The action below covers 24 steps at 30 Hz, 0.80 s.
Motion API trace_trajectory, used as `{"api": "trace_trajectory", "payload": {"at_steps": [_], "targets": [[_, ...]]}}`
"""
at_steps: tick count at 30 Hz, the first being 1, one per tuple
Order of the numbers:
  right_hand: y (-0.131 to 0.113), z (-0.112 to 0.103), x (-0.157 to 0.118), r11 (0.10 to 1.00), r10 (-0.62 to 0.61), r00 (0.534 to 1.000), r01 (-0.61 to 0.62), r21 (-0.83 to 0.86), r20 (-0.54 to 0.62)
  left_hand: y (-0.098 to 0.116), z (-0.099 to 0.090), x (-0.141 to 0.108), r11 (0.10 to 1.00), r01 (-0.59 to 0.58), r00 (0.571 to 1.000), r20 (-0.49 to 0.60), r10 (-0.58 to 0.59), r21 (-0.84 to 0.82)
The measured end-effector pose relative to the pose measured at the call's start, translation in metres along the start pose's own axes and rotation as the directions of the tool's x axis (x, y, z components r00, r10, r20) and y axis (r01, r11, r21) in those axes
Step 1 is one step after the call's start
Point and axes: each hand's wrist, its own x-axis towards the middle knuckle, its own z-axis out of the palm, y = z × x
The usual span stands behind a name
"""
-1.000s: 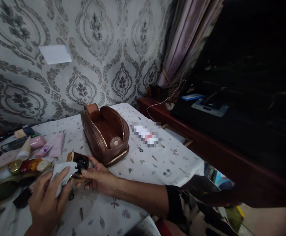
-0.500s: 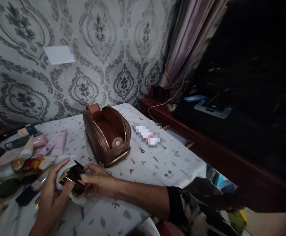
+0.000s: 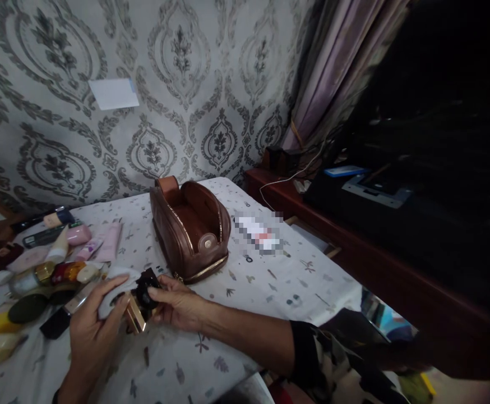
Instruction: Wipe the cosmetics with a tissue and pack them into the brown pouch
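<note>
My left hand (image 3: 96, 325) is wrapped round a crumpled white cloth (image 3: 116, 286) and the gold side of a small shiny black-and-gold item (image 3: 135, 311). On the item's dark side, my right hand (image 3: 180, 303) closes its thumb and fingers. What exactly the item is, I cannot make out. Just beyond my hands stands a brown leather bag (image 3: 190, 230), upright and unzipped, its inside showing no contents that I can see. Many cosmetic tubes and bottles lie to the left, among them a pink tube (image 3: 109, 241) and a black-capped bottle (image 3: 55, 322).
A patterned white cloth (image 3: 270, 303) covers the table. Right of the bag lies a blurred white item (image 3: 259, 233). A dark red desk (image 3: 354, 247) with a part-open drawer (image 3: 310, 238) and a thin cable stands at the right. The patterned wall rises behind.
The black-and-gold item has turned in my hands, so its gold side now faces down and toward me. The view has shifted slightly left, moving the scene rightward.
</note>
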Motion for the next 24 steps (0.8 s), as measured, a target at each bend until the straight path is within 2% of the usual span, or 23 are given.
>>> {"api": "trace_trajectory", "payload": {"at_steps": [2, 4, 7, 10, 17, 21, 24], "targets": [[0.001, -0.001, 0.0, 1.0, -0.001, 1.0, 0.001, 0.021, -0.001, -0.004, 0.001, -0.002, 0.998, -0.066, 0.998, 0.016, 0.066, 0.006], [0.001, -0.001, 0.001, 0.998, -0.014, 1.0, 0.015, 0.057, -0.009, -0.009, 0.002, -0.004, 0.992, -0.122, 0.99, 0.078, 0.119, 0.026], [0.001, 0.0, 0.0, 0.99, -0.032, 0.999, 0.035, 0.134, -0.026, -0.014, 0.006, -0.007, 0.987, -0.135, 0.973, 0.199, 0.114, 0.092], [-0.001, 0.003, -0.002, 0.988, -0.029, 1.0, 0.03, 0.15, -0.006, -0.014, 0.01, -0.01, 0.982, -0.133, 0.965, 0.243, 0.098, 0.134], [-0.004, 0.006, -0.007, 0.998, 0.004, 0.996, -0.009, 0.055, 0.09, -0.013, 0.01, -0.01, 0.955, -0.253, 0.952, 0.213, 0.218, 0.152], [-0.004, 0.002, -0.006, 0.996, 0.026, 0.995, -0.034, 0.078, 0.095, -0.006, 0.007, -0.006, 0.899, -0.415, 0.907, 0.143, 0.397, 0.138], [-0.003, -0.001, -0.005, 0.992, 0.084, 0.988, -0.095, 0.083, 0.126, 0.0, 0.006, -0.004, 0.87, -0.477, 0.879, 0.076, 0.471, 0.125]]}}
